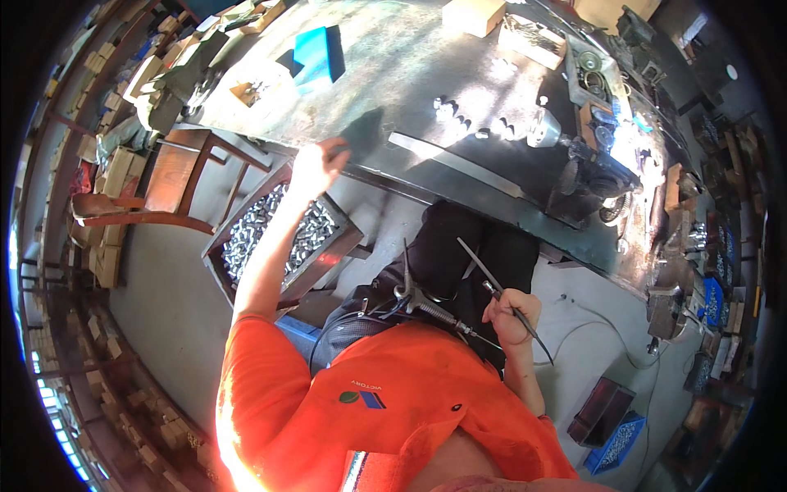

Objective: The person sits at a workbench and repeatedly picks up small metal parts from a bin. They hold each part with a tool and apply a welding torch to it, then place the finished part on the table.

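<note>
My left hand (320,168) is over the front edge of the workbench, above the tray. Its fingers are curled together; whatever they hold is too small to make out. Below my left forearm, an open wooden tray (348,238) is full of small shiny metal cylinders (311,238). My right hand (512,316), closed in front of my lap, grips a slim dark file (475,261) slanting up to the left. A small metal piece (490,287) shows by its fingertips. Across my lap lies a metal tool with a coiled spring (430,307).
On the workbench (393,98) are a long flat metal bar (455,164), several small metal pieces (455,119), a blue box (314,59) and a chucked machine (586,168) at right. A wooden chair (172,176) stands left. A cable (602,321) and blue crate (615,443) are on the floor.
</note>
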Tool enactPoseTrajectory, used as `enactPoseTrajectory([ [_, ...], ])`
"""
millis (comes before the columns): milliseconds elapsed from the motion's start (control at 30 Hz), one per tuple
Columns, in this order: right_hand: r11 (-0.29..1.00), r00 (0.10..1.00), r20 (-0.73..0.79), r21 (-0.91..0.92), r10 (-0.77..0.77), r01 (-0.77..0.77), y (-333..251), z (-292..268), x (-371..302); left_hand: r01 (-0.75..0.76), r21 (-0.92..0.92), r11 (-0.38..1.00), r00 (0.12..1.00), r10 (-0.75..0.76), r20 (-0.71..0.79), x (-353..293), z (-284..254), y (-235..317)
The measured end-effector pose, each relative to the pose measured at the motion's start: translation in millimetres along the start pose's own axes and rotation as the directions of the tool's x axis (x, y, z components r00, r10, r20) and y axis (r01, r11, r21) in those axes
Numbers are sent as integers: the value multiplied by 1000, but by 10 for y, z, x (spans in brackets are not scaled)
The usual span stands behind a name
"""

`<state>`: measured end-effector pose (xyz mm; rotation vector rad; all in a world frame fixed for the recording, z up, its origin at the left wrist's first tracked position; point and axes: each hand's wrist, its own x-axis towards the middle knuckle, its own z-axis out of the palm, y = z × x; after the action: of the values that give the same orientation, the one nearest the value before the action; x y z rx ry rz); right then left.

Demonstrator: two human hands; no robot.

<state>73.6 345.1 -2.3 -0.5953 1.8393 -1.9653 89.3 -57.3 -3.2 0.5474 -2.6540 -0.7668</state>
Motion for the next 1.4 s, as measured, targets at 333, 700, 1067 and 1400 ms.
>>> enactPoseTrajectory([
  [333,999,996,90,-50,-16,20,20,77,84,585,167,794,803,-595,17,-841,-161,-1852],
  [700,949,989,123,-293,-83,116,41,74,20,297,680,670,865,-491,106,-667,187,-1506],
  [1067,980,978,197,-171,-65,100,-77,16,18,206,698,686,932,-355,74,-708,248,-1771],
  [1400,968,968,227,-196,-111,157,-262,118,147,208,-851,482,977,-61,204,-713,16,3],
])
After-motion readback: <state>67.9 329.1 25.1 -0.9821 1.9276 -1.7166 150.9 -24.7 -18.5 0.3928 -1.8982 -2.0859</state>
